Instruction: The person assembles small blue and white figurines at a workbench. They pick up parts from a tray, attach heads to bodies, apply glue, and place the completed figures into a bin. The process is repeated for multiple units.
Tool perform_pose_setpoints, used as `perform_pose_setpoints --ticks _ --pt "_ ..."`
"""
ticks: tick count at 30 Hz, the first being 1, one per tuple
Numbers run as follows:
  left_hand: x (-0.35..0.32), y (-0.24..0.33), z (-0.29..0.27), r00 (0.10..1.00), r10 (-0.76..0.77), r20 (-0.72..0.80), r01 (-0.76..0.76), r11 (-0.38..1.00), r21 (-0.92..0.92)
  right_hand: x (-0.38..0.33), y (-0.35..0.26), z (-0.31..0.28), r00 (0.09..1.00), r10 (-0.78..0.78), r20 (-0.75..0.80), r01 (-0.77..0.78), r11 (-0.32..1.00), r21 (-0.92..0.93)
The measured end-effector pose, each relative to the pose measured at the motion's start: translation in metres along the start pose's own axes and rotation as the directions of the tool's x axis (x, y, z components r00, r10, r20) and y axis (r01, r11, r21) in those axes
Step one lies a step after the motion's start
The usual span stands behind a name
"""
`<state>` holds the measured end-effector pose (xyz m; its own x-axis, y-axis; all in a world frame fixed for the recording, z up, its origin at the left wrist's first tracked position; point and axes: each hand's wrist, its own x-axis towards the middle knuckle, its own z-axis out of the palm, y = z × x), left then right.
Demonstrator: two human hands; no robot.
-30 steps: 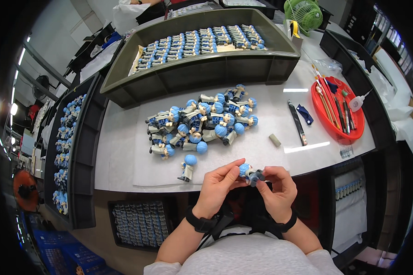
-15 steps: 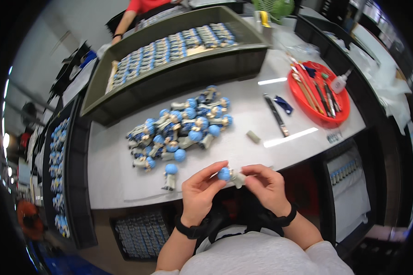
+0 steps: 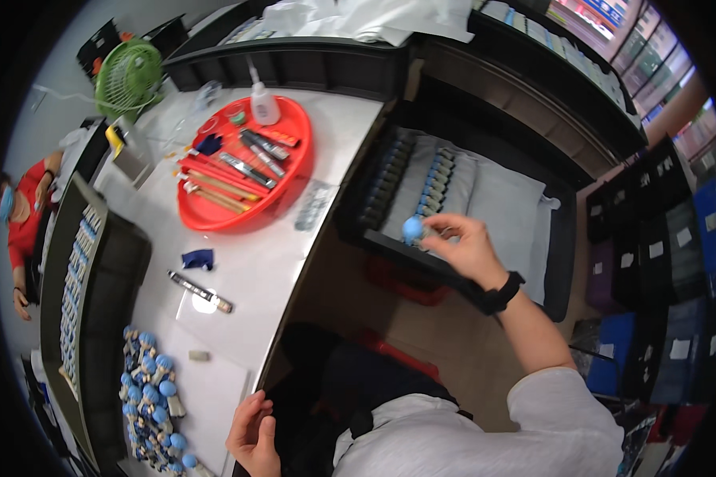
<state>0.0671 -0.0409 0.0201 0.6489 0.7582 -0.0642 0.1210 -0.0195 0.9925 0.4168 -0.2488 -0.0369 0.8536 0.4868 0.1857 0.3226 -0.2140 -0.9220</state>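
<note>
A small doll figurine [image 3: 413, 229] with a round blue head is pinched between the thumb and fingers of my right hand [image 3: 468, 248]. The figurine is over the near edge of a black tray [image 3: 555, 274] on the right. Inside that tray, figurines [image 3: 435, 184] lie in rows on white sheeting [image 3: 509, 195]. My left hand [image 3: 254, 433] is by the table's front edge, fingers loosely curved and apart from the thumb, holding nothing. Close to it on the left lies a pile of blue-headed figurines [image 3: 149, 393].
On the white table [image 3: 250, 334] are a red round basin [image 3: 306, 163] of pens and brushes, a marker [image 3: 200, 292], a dark blue cloth [image 3: 198, 259] and a grey block [image 3: 200, 355]. Beyond stand a large figurine bin [image 3: 111, 254], a green fan [image 3: 127, 78] and a person in red [image 3: 32, 187].
The view has swung to the right. My right hand has carried the figurine from in front of me to the black tray; my left hand has let go of it.
</note>
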Motion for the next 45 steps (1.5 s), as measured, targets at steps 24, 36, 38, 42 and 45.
perform_pose_setpoints --ticks 24,36,38,42,45 --pt "0.006 0.021 0.039 0.972 -0.02 0.232 -0.059 0.943 0.328 -0.003 0.204 -0.084 0.612 0.677 0.408 -0.335 0.69 -0.642" --pt "-0.001 0.017 0.012 0.967 0.202 0.156 -0.243 0.912 0.33 -0.008 0.289 -0.119 0.688 0.519 0.507 -0.092 0.756 -0.648" --pt "-0.009 0.023 -0.004 0.96 0.26 0.101 -0.279 0.886 0.371 0.008 0.277 -0.125 0.641 0.6 0.48 -0.127 0.699 -0.704" --pt "-0.033 0.025 -0.051 0.931 0.334 -0.144 -0.226 0.841 0.491 0.058 0.179 -0.092 0.925 0.348 0.151 -0.167 0.733 -0.66" --pt "-0.038 0.019 -0.092 0.81 0.445 -0.382 -0.11 0.754 0.647 0.06 0.073 -0.042 0.969 0.242 0.052 -0.222 0.942 -0.251"
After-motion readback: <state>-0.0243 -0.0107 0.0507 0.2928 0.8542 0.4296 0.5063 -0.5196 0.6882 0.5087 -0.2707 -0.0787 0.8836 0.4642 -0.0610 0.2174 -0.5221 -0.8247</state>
